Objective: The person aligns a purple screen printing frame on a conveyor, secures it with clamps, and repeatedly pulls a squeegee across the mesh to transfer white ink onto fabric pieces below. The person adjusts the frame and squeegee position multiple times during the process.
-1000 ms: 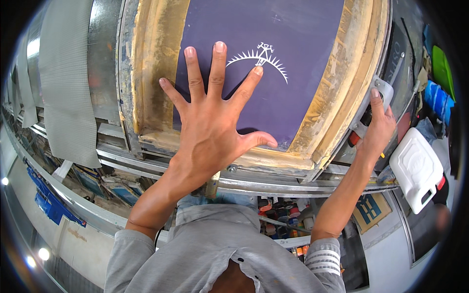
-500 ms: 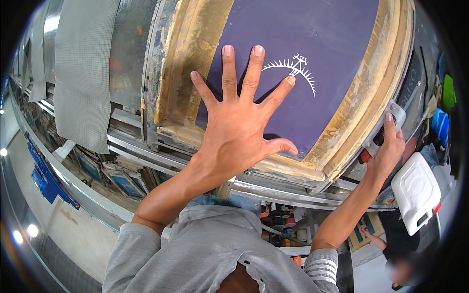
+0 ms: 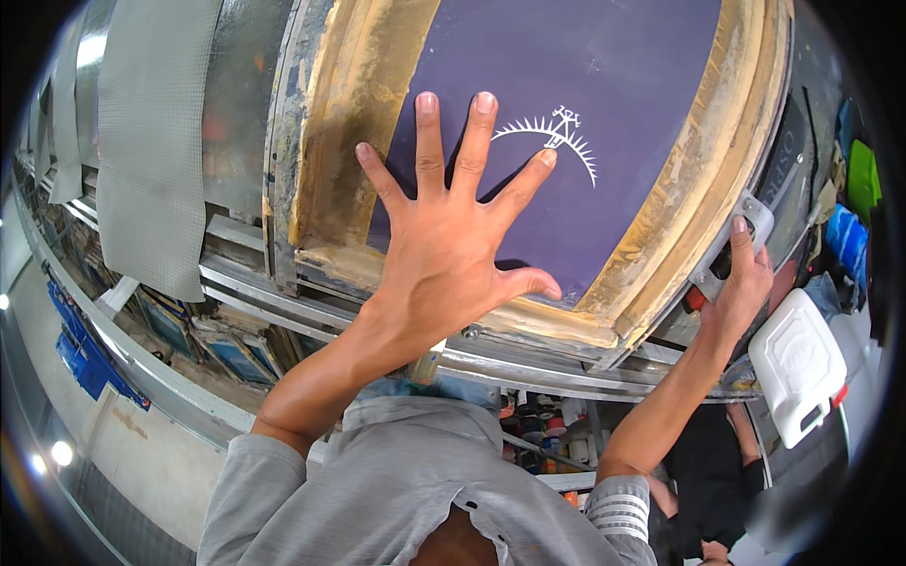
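My left hand [image 3: 444,241] lies with fingers spread on the purple mesh [image 3: 613,75] of a screen-printing frame, its index fingertip at the lower middle of a white, spiky arc design [image 3: 585,156]. The frame has a worn border [image 3: 651,264] with yellowish tape. At its right side my right hand [image 3: 739,288] grips a silver metal bracket [image 3: 758,217], thumb on top and fingers curled round it. A small red part [image 3: 696,298] shows beside that hand.
Gray mats [image 3: 151,151] hang at left over metal rails, with stacked frames below. A white jug [image 3: 793,363] and green [image 3: 864,179] and blue objects are at right. Pots [image 3: 547,424] sit beneath the rail. A co-worker [image 3: 708,472] in black is at lower right.
The view has shifted, so the frame appears farther right. Both hands have held their places on frame and bracket. The co-worker has come into view at lower right.
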`<act>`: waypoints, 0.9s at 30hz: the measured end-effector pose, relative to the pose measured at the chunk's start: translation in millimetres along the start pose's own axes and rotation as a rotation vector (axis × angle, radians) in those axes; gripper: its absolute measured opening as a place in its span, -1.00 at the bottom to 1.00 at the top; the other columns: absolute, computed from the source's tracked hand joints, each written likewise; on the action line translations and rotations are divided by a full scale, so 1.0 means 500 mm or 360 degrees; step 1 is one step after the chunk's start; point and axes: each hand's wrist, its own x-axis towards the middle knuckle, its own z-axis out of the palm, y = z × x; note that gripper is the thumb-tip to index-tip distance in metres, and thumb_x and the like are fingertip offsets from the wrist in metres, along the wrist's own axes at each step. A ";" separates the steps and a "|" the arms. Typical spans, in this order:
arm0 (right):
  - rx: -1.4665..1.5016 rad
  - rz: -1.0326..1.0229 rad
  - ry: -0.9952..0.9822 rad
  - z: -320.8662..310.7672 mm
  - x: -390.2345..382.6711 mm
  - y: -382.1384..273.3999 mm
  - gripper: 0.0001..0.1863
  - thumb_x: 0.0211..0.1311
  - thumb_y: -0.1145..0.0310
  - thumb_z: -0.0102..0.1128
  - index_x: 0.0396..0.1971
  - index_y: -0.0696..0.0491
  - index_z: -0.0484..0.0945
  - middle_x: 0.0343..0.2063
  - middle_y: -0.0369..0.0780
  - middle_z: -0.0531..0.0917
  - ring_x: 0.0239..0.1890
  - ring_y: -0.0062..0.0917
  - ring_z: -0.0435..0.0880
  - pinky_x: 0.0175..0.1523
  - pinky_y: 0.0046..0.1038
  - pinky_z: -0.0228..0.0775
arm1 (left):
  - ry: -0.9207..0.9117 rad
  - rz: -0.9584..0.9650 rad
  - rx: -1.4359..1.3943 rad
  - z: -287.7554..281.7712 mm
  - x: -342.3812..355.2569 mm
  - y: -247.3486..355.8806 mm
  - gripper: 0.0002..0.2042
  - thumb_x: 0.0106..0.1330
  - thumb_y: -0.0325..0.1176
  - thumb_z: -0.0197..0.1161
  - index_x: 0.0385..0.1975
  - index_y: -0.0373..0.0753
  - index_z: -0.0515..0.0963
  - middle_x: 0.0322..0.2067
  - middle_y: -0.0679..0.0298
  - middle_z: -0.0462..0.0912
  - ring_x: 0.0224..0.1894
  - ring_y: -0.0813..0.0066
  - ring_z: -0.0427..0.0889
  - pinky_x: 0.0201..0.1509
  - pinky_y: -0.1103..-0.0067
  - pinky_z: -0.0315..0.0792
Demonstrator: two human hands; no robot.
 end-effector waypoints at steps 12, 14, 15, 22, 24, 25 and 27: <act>0.0061 -0.0053 0.0012 0.025 -0.011 -0.009 -0.61 0.38 0.29 0.36 0.01 0.30 0.64 -0.11 -0.20 0.74 -0.09 -0.59 0.64 0.14 -0.52 0.39 | 0.0059 0.0009 0.0031 0.000 0.004 0.005 0.05 -0.18 0.52 0.37 0.41 0.11 0.44 0.58 -0.15 -0.26 0.56 -0.43 -0.53 0.16 -0.67 -0.35; 0.0035 -0.0034 0.0028 0.024 -0.018 -0.012 -0.59 0.39 0.27 0.35 0.02 0.31 0.63 -0.08 -0.17 0.73 -0.06 -0.57 0.64 0.18 -0.51 0.37 | 0.0062 0.0031 0.0028 0.004 0.003 0.006 0.05 -0.18 0.51 0.38 0.40 0.10 0.46 0.58 -0.15 -0.26 0.56 -0.43 -0.53 0.16 -0.67 -0.36; 0.0039 -0.0043 0.0023 0.023 -0.017 -0.011 -0.60 0.39 0.28 0.35 0.01 0.31 0.63 -0.10 -0.18 0.73 -0.08 -0.58 0.64 0.16 -0.52 0.38 | 0.0070 0.0034 0.0033 0.004 0.002 0.006 0.05 -0.18 0.51 0.39 0.39 0.09 0.46 0.58 -0.15 -0.26 0.56 -0.43 -0.53 0.16 -0.67 -0.37; 0.0198 -0.0143 -0.0006 0.024 0.000 0.025 -0.76 0.33 0.33 0.39 -0.19 0.22 0.71 -0.37 -0.34 0.70 -0.38 -0.72 0.56 -0.23 -0.61 0.39 | 0.0061 0.0027 0.0118 0.006 -0.003 0.007 0.07 -0.15 0.49 0.39 0.46 0.13 0.36 0.58 -0.15 -0.24 0.57 -0.43 -0.48 0.22 -0.63 -0.36; 0.0158 -0.0081 -0.0005 0.018 0.011 0.027 -0.70 0.26 0.24 0.45 -0.24 0.21 0.71 -0.43 -0.36 0.69 -0.44 -0.74 0.52 -0.33 -0.58 0.35 | 0.0135 0.0063 0.0137 0.009 -0.006 0.004 0.05 -0.13 0.50 0.38 0.46 0.15 0.36 0.58 -0.14 -0.22 0.57 -0.44 -0.44 0.23 -0.62 -0.34; 0.0247 -0.0070 -0.0043 0.026 0.009 0.015 -0.66 0.24 0.19 0.48 -0.28 0.20 0.70 -0.47 -0.36 0.67 -0.47 -0.73 0.52 -0.34 -0.57 0.35 | 0.0184 0.0075 0.0158 0.002 -0.008 0.005 0.04 -0.11 0.50 0.37 0.46 0.15 0.36 0.58 -0.14 -0.22 0.57 -0.44 -0.42 0.23 -0.62 -0.33; 0.0393 0.0061 -0.0330 -0.012 0.012 0.008 -0.62 0.37 0.07 0.36 -0.30 0.16 0.68 -0.45 -0.31 0.69 -0.43 -0.63 0.61 -0.31 -0.56 0.42 | 0.0156 0.0091 0.0197 -0.021 -0.005 0.013 0.00 -0.04 0.50 0.34 0.46 0.17 0.35 0.57 -0.14 -0.15 0.56 -0.46 -0.31 0.24 -0.60 -0.28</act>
